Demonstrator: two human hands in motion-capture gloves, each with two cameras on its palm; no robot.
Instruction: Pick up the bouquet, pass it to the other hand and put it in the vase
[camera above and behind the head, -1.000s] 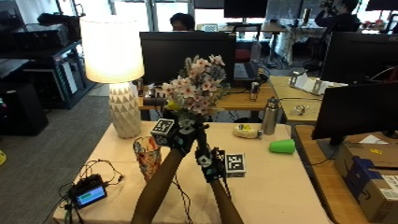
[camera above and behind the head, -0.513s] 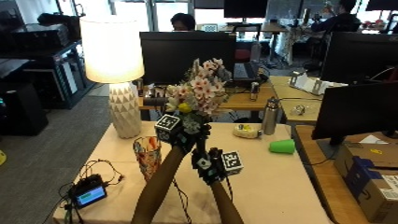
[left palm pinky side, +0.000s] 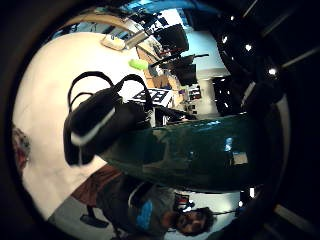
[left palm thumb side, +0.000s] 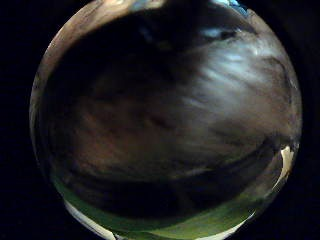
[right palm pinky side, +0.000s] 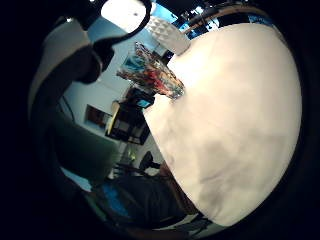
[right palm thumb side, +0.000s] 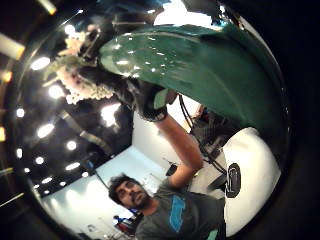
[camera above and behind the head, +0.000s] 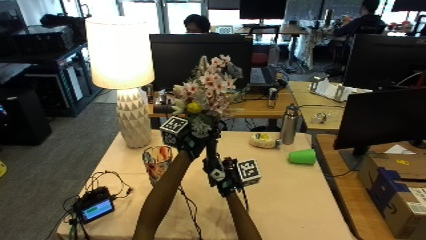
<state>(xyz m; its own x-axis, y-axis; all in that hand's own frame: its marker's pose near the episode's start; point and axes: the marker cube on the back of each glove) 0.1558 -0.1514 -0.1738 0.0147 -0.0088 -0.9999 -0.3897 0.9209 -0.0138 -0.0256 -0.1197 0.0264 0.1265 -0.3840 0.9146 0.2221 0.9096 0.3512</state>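
Bouquets: one, a bunch of pale pink and white flowers with a dark green wrapped stem (camera above and behind the head: 208, 92), raised above the middle of the table, upright.
Vases: one, a clear glass vase with a multicoloured pattern (camera above and behind the head: 157, 162), standing on the left part of the cream tabletop (camera above and behind the head: 299, 200), near side of the lamp.
Vase contents: no flowers in it; the bouquet is above and to its right, apart from it.
Hands: two, both gloved in black.
Left hand (camera above and behind the head: 188, 137): fingers wrapped around the stem just under the blooms.
Right hand (camera above and behind the head: 223, 174): directly below the left, at the lower end of the stem; whether its fingers close on the stem cannot be told.
Other items, one each: white lit table lamp with a ribbed ceramic base (camera above and behind the head: 123, 75), far left; steel bottle (camera above and behind the head: 289, 125) and green cup (camera above and behind the head: 302, 156), far right; small device with a blue screen (camera above and behind the head: 95, 209), near left.
Right thumb-side palm view only: the green stem (right palm thumb side: 200, 75) passing close by, with a gloved hand (right palm thumb side: 145, 97) clasped on it below the blooms.
Right little-finger-side palm view only: the vase (right palm pinky side: 152, 75) seen empty at the table edge.
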